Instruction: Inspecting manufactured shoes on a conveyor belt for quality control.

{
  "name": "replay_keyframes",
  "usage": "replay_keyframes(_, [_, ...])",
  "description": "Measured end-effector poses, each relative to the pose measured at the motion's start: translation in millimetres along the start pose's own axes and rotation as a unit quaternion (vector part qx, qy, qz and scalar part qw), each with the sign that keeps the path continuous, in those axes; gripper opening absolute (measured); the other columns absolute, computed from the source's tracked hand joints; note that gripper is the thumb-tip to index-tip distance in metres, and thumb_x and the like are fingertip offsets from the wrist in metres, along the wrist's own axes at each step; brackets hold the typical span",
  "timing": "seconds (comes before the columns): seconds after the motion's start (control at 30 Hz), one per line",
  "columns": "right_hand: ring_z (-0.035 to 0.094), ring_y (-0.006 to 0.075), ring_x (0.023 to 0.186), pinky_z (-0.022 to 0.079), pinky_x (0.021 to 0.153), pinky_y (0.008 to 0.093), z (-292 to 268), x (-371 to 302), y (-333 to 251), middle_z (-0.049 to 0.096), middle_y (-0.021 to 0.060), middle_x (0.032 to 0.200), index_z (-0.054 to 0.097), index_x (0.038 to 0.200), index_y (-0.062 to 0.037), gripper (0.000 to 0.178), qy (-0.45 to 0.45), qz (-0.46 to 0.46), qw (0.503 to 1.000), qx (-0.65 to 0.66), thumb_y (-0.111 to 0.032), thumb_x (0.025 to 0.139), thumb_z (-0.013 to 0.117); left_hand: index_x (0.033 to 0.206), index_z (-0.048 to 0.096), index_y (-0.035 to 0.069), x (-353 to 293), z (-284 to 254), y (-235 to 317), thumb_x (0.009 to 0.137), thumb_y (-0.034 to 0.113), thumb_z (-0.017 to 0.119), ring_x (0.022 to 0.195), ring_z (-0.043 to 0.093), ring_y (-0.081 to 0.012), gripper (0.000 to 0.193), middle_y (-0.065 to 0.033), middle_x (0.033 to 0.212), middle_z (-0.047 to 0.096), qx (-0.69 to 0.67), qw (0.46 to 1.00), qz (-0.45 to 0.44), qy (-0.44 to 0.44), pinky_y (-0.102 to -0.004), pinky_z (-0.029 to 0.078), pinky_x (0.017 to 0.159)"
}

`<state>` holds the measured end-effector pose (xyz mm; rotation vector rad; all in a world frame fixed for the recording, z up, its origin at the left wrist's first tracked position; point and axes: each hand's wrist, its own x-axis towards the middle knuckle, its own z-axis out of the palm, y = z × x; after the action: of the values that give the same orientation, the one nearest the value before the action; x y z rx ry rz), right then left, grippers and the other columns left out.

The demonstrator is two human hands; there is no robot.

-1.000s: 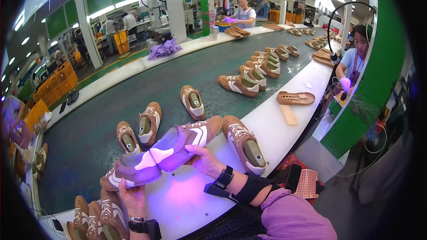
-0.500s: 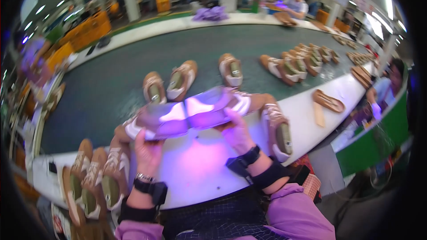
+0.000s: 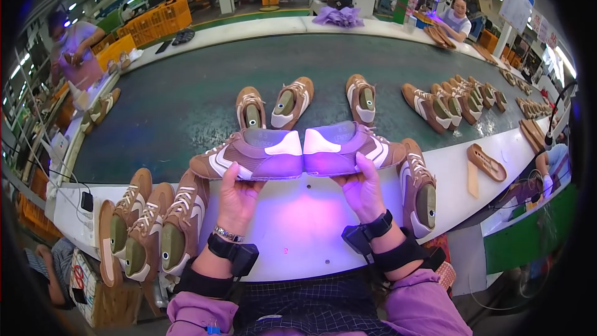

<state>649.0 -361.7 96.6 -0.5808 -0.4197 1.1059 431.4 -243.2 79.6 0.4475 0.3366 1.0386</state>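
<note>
Two brown sneakers with white stripes and white heel patches are held up heel to heel over the white ledge. My left hand (image 3: pixel 238 202) is closed on the left sneaker (image 3: pixel 242 160), thumb on its near side and fingers underneath. The right sneaker (image 3: pixel 373 149) rests in my right hand (image 3: pixel 362 194), gripped the same way. Their toes point outward and the heels meet or nearly meet. Purple light falls on both and on the ledge (image 3: pixel 292 230) below. Behind my left hand stand several laced sneakers (image 3: pixel 186 218) with olive inserts; another sneaker (image 3: pixel 420 190) lies right of my right hand.
Beyond the ledge runs a dark green conveyor belt (image 3: pixel 186 62) carrying several sneakers (image 3: pixel 293 102), with a row of more (image 3: pixel 429 106) at right. A brown sole (image 3: pixel 486 162) lies on the right ledge. Co-workers sit at the far right, right edge and far left.
The sneakers have come level and now sit squarely heel to heel, where before they were tilted and blurred. My view has shifted, so the scene sits farther right.
</note>
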Motion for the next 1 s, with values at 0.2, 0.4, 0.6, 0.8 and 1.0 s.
replay_keyframes(0.2, [0.058,0.0229,0.104,0.046,0.094,0.0404,-4,1,2,0.057,0.0127,0.114,0.047,0.12,0.0019,0.043,0.01,-0.003,1.0,0.0,-0.026,0.088,0.054,0.127,0.04,0.004,0,2,1,0.085,0.025,0.058,0.111,0.052,-0.0269,0.05,-0.0125,0.122,0.051,0.003,1.0,0.009,-0.002,-0.042,0.049,0.091])
replay_keyframes(0.4, [0.059,0.0215,0.103,0.046,0.093,0.0391,3,-2,4,0.059,0.0111,0.113,0.048,0.118,0.0003,0.04,0.01,-0.009,1.0,-0.002,-0.026,0.088,0.054,0.126,0.04,0.003,1,2,0,0.085,0.025,0.058,0.11,0.052,-0.0258,0.049,-0.0127,0.122,0.051,0.002,1.0,0.01,0.001,-0.0409,0.049,0.091])
replay_keyframes(0.6, [0.058,0.0223,0.103,0.047,0.092,0.0395,2,-2,4,0.059,0.0111,0.112,0.048,0.117,-0.0001,0.039,0.014,-0.012,1.0,-0.004,-0.025,0.088,0.055,0.126,0.04,0.003,3,2,-1,0.085,0.024,0.059,0.111,0.052,-0.0262,0.051,-0.0128,0.122,0.05,-0.011,1.0,0.006,0.001,-0.0407,0.048,0.092])
replay_keyframes(0.8, [0.058,0.0229,0.104,0.046,0.093,0.0399,1,-4,11,0.058,0.0118,0.112,0.047,0.118,0.0001,0.041,0.025,-0.02,0.999,-0.001,-0.026,0.088,0.055,0.127,0.039,0.003,3,0,-2,0.084,0.022,0.059,0.111,0.052,-0.0265,0.051,-0.0123,0.123,0.05,-0.031,1.0,0.0,-0.003,-0.0414,0.046,0.095])
replay_keyframes(1.0, [0.059,0.0203,0.101,0.046,0.092,0.0378,-2,-3,14,0.058,0.0096,0.112,0.047,0.119,-0.0011,0.038,0.021,-0.017,0.999,0.017,-0.02,0.087,0.055,0.126,0.04,0.004,6,-5,-2,0.084,0.022,0.059,0.109,0.053,-0.0253,0.05,-0.0114,0.121,0.052,0.018,0.999,0.029,0.007,-0.0408,0.046,0.094])
